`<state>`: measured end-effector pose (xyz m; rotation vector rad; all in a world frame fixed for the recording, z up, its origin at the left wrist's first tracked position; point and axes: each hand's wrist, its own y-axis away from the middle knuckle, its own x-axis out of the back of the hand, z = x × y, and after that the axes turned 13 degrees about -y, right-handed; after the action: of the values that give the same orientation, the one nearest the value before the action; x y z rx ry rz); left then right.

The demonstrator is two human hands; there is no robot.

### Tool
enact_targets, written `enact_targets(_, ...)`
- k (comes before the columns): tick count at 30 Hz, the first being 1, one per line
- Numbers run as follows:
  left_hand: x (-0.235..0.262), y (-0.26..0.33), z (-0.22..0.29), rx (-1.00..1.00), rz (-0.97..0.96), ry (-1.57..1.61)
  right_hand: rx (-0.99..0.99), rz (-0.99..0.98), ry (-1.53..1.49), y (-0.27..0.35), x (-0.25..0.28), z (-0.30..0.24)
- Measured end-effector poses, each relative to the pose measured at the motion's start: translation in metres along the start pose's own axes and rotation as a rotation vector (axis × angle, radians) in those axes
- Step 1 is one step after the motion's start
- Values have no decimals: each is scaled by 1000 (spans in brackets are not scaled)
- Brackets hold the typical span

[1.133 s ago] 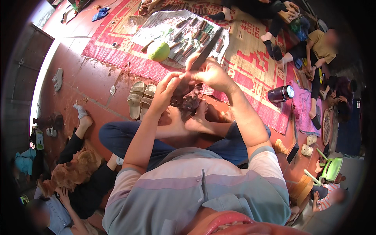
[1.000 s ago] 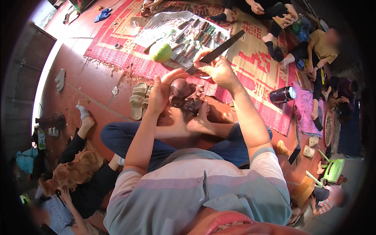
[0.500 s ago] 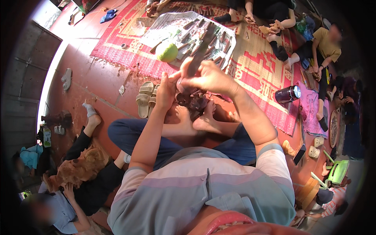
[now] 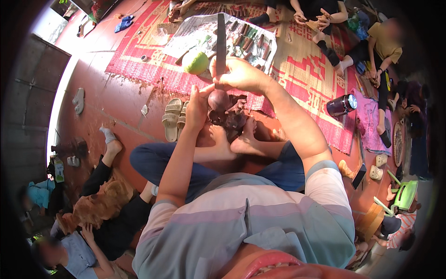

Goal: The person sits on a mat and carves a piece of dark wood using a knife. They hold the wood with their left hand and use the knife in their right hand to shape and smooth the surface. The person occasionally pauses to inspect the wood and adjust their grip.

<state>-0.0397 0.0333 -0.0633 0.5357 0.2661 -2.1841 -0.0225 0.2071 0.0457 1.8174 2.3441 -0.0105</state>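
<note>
A dark reddish-brown wood carving [image 4: 231, 122] stands between my bare feet, with a smooth round knob [image 4: 218, 99] at its top and rough, lobed shapes below. My right hand [image 4: 232, 75] is closed round a long, flat, dark tool [image 4: 221, 42] that looks like a file. Its long end points away from me, and its near end is by the knob. Against the left side of the carving my left hand [image 4: 200, 104] is curled, with one finger raised and another reaching toward the tool's near end. Part of its grip is hidden behind the knob.
Ahead lies a red and straw-coloured mat [image 4: 306, 88]. On it, a paper sheet [image 4: 186, 37] bears several wood-handled hand tools, beside a green round fruit [image 4: 195, 63]. Sandals [image 4: 172, 118] are left of my feet; a dark flask [image 4: 341, 105] stands right. Other people sit around.
The tool has swung from leaning right to nearly straight ahead, and my right hand has shifted slightly left. The round knob now shows more fully. My left hand stays beside the carving.
</note>
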Motion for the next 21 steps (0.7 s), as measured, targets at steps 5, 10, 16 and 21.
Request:
enact_targets(5,-2,3,1,-20,-22,151,277,30,706,0,-16,11)
enact_targets(10,11,0,-8,-133,-40,-280,264,31,492,12,-11,-4)
enact_targets(16,0,-3,10,-50,-54,-377,223,14,413,3,-15,-1)
enact_targets(21,-2,-3,30,-58,-134,-281,158,23,388,1,-13,-4)
